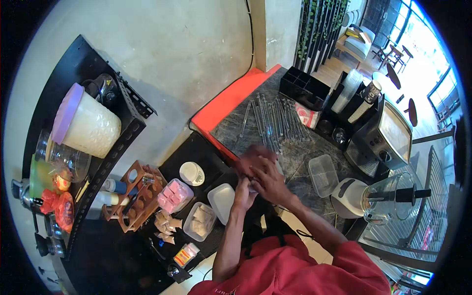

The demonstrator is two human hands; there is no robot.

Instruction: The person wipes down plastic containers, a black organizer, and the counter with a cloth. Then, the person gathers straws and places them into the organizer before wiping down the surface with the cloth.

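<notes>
My left hand point(244, 194) and my right hand point(269, 183) are close together at the counter's front edge. Between and beyond them is a dark reddish-brown thing point(256, 156), blurred, whose kind I cannot make out. The left fingers are closed around something mostly hidden, with a pale bit showing. My right hand lies over it, fingers bent and pressed together. Just left of my hands is a white plastic lid point(222, 202). Near it stand a tub of wrapped beige pieces point(200, 220) and a tub of pink blocks point(174, 194).
Many wrapped straws point(278, 118) lie on the dark stone counter point(236, 123). To the right are a clear plastic container point(323, 174), a blender point(354, 196) and a coffee machine point(381, 140). A round white scale point(191, 173) and wooden rack point(140, 196) stand left.
</notes>
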